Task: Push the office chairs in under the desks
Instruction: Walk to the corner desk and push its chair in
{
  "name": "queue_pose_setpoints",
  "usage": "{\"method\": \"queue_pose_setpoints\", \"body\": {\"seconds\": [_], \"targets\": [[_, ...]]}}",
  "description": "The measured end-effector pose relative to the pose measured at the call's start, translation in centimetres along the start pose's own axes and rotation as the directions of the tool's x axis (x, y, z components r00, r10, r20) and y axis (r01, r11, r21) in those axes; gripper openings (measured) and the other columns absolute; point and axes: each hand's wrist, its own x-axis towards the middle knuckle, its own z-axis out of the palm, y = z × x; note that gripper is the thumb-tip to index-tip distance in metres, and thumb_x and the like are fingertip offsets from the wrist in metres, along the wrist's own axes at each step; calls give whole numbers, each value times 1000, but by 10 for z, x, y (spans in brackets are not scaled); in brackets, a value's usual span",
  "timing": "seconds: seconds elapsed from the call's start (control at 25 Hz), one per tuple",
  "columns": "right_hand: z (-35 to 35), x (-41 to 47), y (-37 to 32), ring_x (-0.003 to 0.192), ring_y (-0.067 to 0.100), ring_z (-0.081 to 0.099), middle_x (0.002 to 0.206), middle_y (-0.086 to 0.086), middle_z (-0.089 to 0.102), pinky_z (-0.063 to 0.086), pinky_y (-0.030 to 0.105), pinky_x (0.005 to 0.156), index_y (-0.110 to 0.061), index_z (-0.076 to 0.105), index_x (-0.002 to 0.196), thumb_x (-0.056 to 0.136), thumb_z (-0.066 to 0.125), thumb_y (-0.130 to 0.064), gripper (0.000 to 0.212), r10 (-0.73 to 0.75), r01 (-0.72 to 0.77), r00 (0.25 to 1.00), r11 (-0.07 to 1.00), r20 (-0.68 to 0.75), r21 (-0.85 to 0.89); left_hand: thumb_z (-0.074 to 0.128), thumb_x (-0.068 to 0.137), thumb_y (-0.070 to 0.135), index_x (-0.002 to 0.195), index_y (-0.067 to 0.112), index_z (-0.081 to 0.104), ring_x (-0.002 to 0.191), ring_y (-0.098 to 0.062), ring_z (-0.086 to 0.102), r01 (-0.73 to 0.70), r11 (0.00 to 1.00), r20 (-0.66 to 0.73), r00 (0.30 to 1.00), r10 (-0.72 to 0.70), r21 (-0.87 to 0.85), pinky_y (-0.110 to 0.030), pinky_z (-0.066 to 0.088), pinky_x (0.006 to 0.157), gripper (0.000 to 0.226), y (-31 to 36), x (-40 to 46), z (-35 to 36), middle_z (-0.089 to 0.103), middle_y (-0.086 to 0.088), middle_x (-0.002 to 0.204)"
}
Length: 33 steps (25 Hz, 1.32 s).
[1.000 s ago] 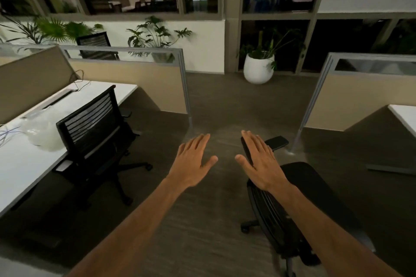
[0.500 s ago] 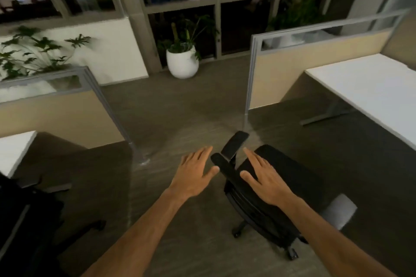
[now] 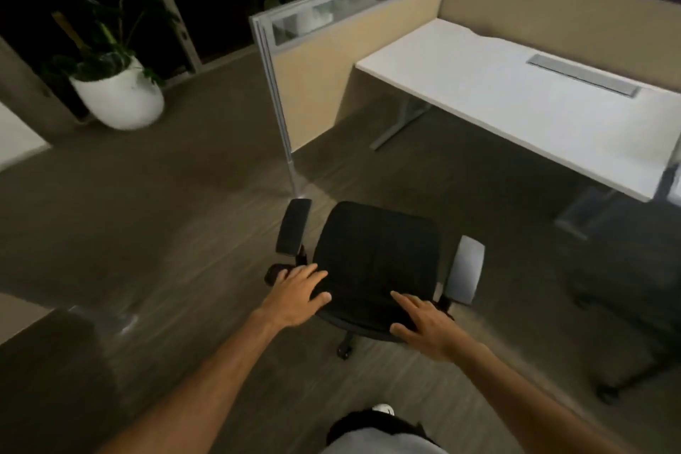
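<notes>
A black office chair [image 3: 376, 251] stands on the floor in front of me, its seat facing a white desk [image 3: 516, 103] at the upper right. It is out in the open, well short of the desk edge. My left hand [image 3: 298, 293] lies flat on the left end of the chair's backrest top, fingers apart. My right hand [image 3: 423, 321] rests on the right end of the backrest, fingers also spread. Neither hand is curled around the chair. One armrest [image 3: 293, 228] sticks out on the left, the other armrest [image 3: 466, 269] on the right.
A beige partition with a metal post [image 3: 283, 114] ends just beyond the chair's left armrest. A second dark chair [image 3: 626, 306], blurred, stands at the right near the desk leg [image 3: 401, 122]. A white planter [image 3: 118, 96] sits on the floor at the far left.
The view has swung right, bringing the white desk fully into sight. The chair has turned toward the desk. My left hand has come down onto the backrest beside my right hand.
</notes>
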Motion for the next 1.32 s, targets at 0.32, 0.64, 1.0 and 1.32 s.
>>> {"method": "queue_pose_setpoints", "body": {"seconds": [0.32, 0.64, 1.0, 1.32], "targets": [[24, 42, 30, 149, 23, 27, 164, -4, 30, 22, 52, 118, -39, 17, 160, 98, 20, -73, 70, 88, -86, 996, 990, 14, -108, 27, 105, 61, 157, 33, 32, 154, -20, 19, -90, 994, 203, 976, 76, 62, -49, 4, 125, 60, -23, 47, 26, 31, 2, 165], [36, 52, 27, 139, 21, 44, 153, -5, 48, 34, 47, 112, -34, 38, 153, 91, 11, -81, 82, 139, -159, 979, 978, -149, -132, 15, 94, 74, 148, 29, 48, 136, -17, 47, -274, 946, 160, 956, 247, 176, -43, 32, 114, 78, -42, 84, 31, 54, 3, 148], [23, 85, 7, 136, 18, 47, 149, -8, 53, 36, 43, 110, -34, 43, 151, 88, 6, -84, 88, 245, -264, 953, 960, -175, -90, 19, 94, 74, 147, 27, 51, 135, -18, 49, -360, 913, 188, 927, 326, 191, -43, 32, 113, 77, -63, 133, 3, 56, 3, 146], [-11, 119, 14, 137, 18, 45, 149, -5, 53, 37, 42, 109, -33, 44, 150, 86, 8, -85, 90, 349, -367, 910, 929, -225, -42, 22, 99, 72, 148, 26, 50, 133, -19, 50, -438, 878, 227, 891, 394, 196, -45, 33, 113, 72, -64, 202, -26, 56, 3, 145]]}}
